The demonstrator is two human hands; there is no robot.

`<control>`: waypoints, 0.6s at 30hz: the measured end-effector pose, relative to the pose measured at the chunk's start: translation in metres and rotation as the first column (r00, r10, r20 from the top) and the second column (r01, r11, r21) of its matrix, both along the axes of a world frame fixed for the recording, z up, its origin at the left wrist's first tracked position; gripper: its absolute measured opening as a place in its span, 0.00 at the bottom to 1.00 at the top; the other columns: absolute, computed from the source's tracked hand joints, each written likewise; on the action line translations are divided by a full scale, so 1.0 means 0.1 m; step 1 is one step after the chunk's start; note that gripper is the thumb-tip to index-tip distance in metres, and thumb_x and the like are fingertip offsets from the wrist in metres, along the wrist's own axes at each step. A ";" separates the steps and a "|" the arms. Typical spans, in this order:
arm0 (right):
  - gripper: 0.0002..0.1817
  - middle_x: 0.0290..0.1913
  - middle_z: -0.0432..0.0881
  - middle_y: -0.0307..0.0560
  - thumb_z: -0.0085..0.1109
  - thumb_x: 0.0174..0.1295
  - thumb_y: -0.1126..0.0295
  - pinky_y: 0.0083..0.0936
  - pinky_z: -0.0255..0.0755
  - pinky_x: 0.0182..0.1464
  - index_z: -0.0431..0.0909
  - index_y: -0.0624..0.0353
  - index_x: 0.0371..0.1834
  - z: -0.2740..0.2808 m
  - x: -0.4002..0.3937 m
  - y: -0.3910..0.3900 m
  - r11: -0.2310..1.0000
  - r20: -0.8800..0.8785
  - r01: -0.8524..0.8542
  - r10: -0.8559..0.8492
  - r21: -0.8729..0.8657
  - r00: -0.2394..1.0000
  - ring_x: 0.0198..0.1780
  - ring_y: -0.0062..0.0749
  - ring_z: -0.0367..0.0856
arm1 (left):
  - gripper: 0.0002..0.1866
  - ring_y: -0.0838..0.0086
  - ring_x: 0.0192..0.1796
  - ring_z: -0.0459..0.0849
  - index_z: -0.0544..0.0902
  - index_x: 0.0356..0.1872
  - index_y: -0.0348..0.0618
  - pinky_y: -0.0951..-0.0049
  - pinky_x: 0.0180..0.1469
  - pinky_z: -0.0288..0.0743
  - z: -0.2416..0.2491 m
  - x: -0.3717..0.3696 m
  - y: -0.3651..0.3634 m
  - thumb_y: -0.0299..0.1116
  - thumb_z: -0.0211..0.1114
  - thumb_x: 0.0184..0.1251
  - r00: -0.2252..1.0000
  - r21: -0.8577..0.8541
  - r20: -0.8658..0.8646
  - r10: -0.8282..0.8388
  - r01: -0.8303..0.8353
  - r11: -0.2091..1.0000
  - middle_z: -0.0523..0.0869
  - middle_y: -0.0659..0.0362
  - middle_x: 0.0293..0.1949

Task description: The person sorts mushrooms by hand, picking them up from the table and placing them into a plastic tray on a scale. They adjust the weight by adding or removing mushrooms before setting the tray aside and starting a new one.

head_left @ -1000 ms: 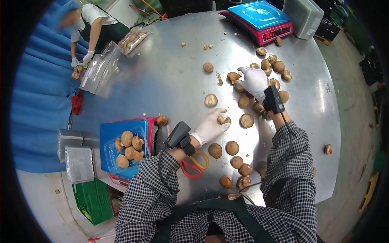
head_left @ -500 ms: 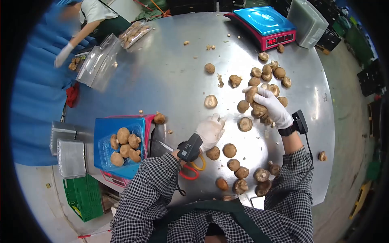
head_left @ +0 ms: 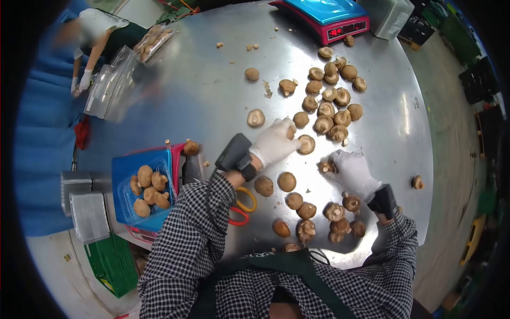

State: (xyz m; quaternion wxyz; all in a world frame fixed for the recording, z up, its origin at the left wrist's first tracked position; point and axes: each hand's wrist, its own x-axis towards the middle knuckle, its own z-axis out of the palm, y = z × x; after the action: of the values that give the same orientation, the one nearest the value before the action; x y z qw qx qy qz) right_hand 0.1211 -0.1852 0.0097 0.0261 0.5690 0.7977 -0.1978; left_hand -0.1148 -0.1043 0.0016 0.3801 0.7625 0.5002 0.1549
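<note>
Mushrooms occupy both our gloved hands, which are apart. Our left hand pinches a small brown one between thumb and fingers; our right hand, at its four o'clock, has fingers curled round another, though we can't tell whether that one is lifted. We'd do best to hold by the rim of the cap and keep the squeeze light, since caps like these probably bruise and stems may snap. Our left fingertips are right beside an upturned cap, so we should lift clear of it rather than drag across.

From the left hand, with twelve straight away from us, the main loose group spreads at two o'clock, some caps up, some showing pale gills and stubby stems. A smaller bunch sits at the right hand's six o'clock. The caps are brown and rounded, varied in size, a few paler. Yellow and red scissor handles lie at the left hand's seven o'clock; at eight, a clear tray of mushrooms rests on a blue-topped scale.
</note>
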 end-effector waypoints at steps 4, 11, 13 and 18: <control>0.18 0.26 0.76 0.49 0.63 0.57 0.55 0.40 0.75 0.34 0.73 0.59 0.29 -0.11 -0.16 -0.12 0.954 0.091 -0.061 0.036 0.294 0.995 0.28 0.45 0.79 | 0.23 0.53 0.48 0.82 0.75 0.50 0.44 0.59 0.49 0.76 -0.03 0.21 -0.10 0.43 0.67 0.56 0.943 0.191 -0.293 -0.155 0.217 0.957 0.80 0.49 0.48; 0.24 0.40 0.76 0.51 0.69 0.52 0.54 0.40 0.75 0.36 0.70 0.59 0.41 -0.10 -0.21 -0.24 0.989 -0.015 -0.095 0.097 0.115 0.995 0.32 0.45 0.81 | 0.18 0.63 0.40 0.84 0.83 0.44 0.42 0.66 0.43 0.77 -0.28 0.08 0.01 0.46 0.65 0.61 0.994 0.230 -0.047 -0.095 0.104 0.968 0.83 0.51 0.37; 0.26 0.43 0.76 0.51 0.69 0.53 0.53 0.39 0.75 0.37 0.70 0.59 0.45 -0.15 -0.19 -0.23 0.996 -0.084 -0.008 0.016 0.089 0.996 0.35 0.44 0.82 | 0.21 0.74 0.33 0.81 0.83 0.42 0.37 0.74 0.39 0.76 -0.24 -0.05 0.10 0.48 0.61 0.67 0.976 -0.483 0.092 0.200 -0.131 0.866 0.81 0.59 0.28; 0.29 0.45 0.76 0.48 0.67 0.55 0.53 0.38 0.76 0.39 0.71 0.54 0.56 -0.09 -0.23 -0.20 0.994 -0.064 -0.067 0.073 0.088 0.995 0.36 0.44 0.83 | 0.22 0.75 0.33 0.81 0.82 0.44 0.36 0.74 0.40 0.75 -0.40 -0.26 0.08 0.49 0.57 0.71 0.973 -0.373 0.106 0.205 -0.153 0.915 0.84 0.59 0.31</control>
State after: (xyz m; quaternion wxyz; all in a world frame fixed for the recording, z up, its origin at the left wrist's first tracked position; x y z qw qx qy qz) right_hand 0.0980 -0.2053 0.0008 -0.0181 0.5344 0.8253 -0.1812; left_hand -0.1408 -0.0967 -0.0388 0.5331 0.6171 0.5594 0.1486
